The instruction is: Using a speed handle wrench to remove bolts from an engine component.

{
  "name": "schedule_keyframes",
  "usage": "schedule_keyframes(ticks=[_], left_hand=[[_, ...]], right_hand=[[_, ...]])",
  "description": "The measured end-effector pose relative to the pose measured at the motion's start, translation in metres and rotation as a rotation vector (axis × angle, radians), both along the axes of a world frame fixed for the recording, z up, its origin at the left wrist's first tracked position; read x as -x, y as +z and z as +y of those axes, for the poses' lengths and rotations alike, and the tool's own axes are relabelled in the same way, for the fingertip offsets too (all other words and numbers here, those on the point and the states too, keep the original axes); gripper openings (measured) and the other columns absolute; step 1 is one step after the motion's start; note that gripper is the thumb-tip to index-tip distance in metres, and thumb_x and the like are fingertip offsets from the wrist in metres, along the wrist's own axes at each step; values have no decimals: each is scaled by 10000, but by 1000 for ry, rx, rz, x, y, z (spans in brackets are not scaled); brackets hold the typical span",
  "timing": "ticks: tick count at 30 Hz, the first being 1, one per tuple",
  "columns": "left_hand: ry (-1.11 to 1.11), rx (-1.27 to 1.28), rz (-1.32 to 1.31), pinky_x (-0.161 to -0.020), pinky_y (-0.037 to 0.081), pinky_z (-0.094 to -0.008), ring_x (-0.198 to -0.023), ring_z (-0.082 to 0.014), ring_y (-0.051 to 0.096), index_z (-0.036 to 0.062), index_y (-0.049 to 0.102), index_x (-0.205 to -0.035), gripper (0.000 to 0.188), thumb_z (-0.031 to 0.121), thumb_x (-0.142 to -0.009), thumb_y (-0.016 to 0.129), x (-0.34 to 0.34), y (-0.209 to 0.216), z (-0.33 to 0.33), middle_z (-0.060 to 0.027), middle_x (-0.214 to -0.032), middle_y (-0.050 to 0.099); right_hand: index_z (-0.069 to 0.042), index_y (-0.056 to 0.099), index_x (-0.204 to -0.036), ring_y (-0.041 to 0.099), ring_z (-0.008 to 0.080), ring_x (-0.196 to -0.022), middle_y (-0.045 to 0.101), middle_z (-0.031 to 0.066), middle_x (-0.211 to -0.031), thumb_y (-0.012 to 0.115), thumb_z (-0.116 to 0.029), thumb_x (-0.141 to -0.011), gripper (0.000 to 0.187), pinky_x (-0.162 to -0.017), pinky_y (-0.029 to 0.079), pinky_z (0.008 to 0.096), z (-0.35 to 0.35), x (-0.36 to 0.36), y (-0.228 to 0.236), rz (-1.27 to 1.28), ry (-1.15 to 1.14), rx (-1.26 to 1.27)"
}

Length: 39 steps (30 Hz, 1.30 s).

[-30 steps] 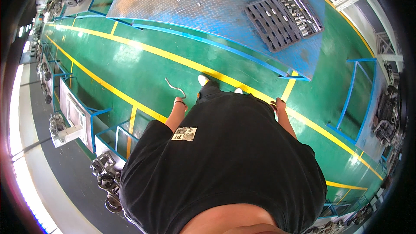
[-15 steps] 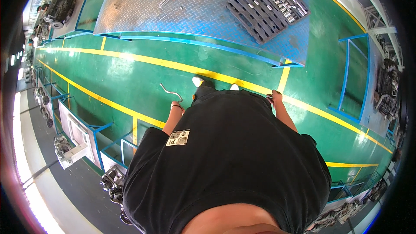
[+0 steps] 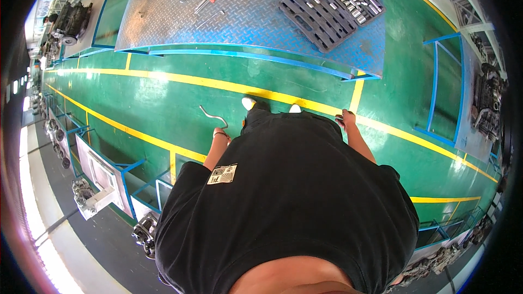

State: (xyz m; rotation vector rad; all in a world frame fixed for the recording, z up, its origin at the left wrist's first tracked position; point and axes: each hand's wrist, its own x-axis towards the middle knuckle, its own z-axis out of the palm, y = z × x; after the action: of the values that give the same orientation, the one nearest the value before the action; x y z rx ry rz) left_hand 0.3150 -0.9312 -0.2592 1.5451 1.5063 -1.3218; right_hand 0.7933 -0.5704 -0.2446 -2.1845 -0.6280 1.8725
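Note:
Down at my left side, my left hand (image 3: 220, 133) is closed around the lower end of a thin, silvery, S-bent metal bar (image 3: 212, 115). The rest of the bar points forward over the green floor. At my right side hangs my right hand (image 3: 345, 118), its fingers curled round something small and dark that I cannot make out. Ahead of me is a blue metal-topped workbench (image 3: 261, 27). On it lie an open socket set case (image 3: 318, 19), a red-handled tool (image 3: 209, 1) and a thin metal rod (image 3: 211, 19). Neither hand touches the bench.
The bench's blue frame edge (image 3: 245, 54) runs across in front of my feet. Yellow lines (image 3: 190, 80) mark the green floor. At the right stands another blue-framed bench (image 3: 436, 90) with an engine (image 3: 486, 100). More engine parts (image 3: 84, 193) sit on stands at the left.
The view has tilted slightly, so the bench sits a little further left. Both hands stay low at my sides, and the left keeps its hold on the bent bar.

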Motion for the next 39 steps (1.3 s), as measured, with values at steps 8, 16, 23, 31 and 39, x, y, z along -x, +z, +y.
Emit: schedule_keyframes(ticks=[8,16,23,31,39], left_hand=[[45,73,61,-719,473,-255,-897,-68,604,349,626,-1070,265,413,-842,507,0,-4,3,126,-1075,621],[205,47,47,-752,477,-284,-934,-111,608,295,636,-1073,272,374,-860,487,14,-7,-6,81,-1087,627],[787,-189,50,-781,480,-309,-965,-148,611,248,645,-1076,282,339,-876,468,46,-6,-22,42,-1098,632],[167,166,-41,-790,476,-315,-968,-150,612,248,660,-1047,269,325,-872,471,142,-40,-9,32,-1077,642],[2169,-725,170,-801,488,-360,-909,-301,629,47,636,-1010,503,464,-871,393,210,-30,-22,-105,-986,661]], right_hand=[[-47,453,-1131,608,229,-521,644,160,-805,449,-220,-877,308,-370,444,278,-2,6,7,-7,2,-21],[3,479,-974,584,248,-455,592,185,-653,452,-142,-882,174,-313,399,299,-11,18,-1,-86,6,-145],[17,356,-1042,557,260,-419,568,190,-711,506,-125,-837,291,-303,413,321,-8,59,-11,-78,-18,-198],[-56,296,-1143,606,263,-537,544,176,-804,512,-117,-847,371,-411,515,355,2,162,1,-110,-67,-370],[-15,377,-1130,607,258,-547,564,183,-896,578,-168,-765,443,-444,502,361,15,243,-6,-162,244,-368]])
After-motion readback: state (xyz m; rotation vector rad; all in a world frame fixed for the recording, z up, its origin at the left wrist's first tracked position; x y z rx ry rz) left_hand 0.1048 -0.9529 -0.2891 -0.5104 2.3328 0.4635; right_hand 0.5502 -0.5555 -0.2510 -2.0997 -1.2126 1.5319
